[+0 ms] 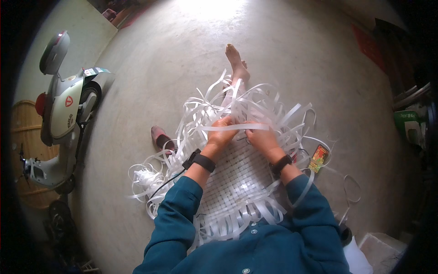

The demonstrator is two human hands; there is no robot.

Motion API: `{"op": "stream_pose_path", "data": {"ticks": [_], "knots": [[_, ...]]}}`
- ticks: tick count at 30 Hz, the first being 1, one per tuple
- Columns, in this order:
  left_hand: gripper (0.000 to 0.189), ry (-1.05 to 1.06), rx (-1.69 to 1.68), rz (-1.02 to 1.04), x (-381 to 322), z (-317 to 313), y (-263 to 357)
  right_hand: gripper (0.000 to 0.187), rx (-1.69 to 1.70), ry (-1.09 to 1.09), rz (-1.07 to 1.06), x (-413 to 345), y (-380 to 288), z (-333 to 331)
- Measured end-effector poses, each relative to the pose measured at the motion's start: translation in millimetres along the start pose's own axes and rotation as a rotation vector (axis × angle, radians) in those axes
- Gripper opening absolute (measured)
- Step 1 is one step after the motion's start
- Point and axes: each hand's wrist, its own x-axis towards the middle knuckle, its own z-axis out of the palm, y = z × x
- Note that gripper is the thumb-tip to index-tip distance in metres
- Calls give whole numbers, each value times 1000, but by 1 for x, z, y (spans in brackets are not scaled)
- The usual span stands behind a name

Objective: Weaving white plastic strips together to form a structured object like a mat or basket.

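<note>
A woven mat of white plastic strapping (236,174) lies across my lap, with loose strap ends fanning out round its edges. At its far edge my left hand (222,132) has its fingers closed on white strapping. Close by on the right, my right hand (260,137) pinches strapping too, the fingertips partly hidden. One flat white strap (236,127) runs crosswise over both hands. Dark bands circle both wrists. A tangled bundle of white strapping (147,178) rests on the floor at the left.
A dark red shoe (162,139) stands on the concrete floor left of the mat. A colourful printed packet (318,158) lies to the right. My bare foot (236,61) extends beyond the straps. An electric scooter (65,109) is parked at the far left; a pale block (381,251) sits lower right.
</note>
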Motion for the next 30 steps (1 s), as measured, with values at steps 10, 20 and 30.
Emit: {"op": "stream_pose_path", "data": {"ticks": [10,20,30], "knots": [[13,-150,-317,-62,-5,-8,10,22,-30,-23,72,2,-3,-3],[18,-216,-232,-220,-12,-24,49,22,-37,-62,100,1,0,-2],[21,-113,-228,-145,3,-6,14,25,-20,-96,4,-2,1,2]]}}
